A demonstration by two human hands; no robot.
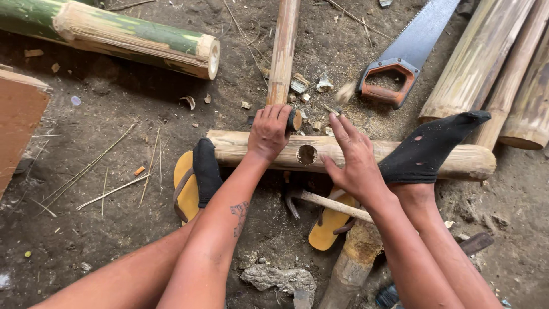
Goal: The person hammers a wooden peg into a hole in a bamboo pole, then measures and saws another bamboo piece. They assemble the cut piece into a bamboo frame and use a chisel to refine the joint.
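Seen from above, a person seated on bare earth works two lengths of bamboo: the left hand [269, 131] is wrapped around the end of a thin bamboo pole [283, 51], its fingers curled tight over the tip, which rests against the top of a thicker bamboo log [251, 150] lying crosswise – just left of a round hole [306, 154] cut in the log's side. The right hand [353, 160] lies on the log just right of that hole, fingers spread flat and gripping nothing. Both feet brace the log: a black-socked left foot [207, 171] in a yellow sandal [184, 189], and a right foot in a black sock [429, 150] laid over the log. A hammer [326, 203] lies across a second yellow sandal [327, 226] – and a handsaw [409, 51] with an orange grip rests beyond, beside a green bamboo trunk [114, 34] and stacked poles [503, 63]
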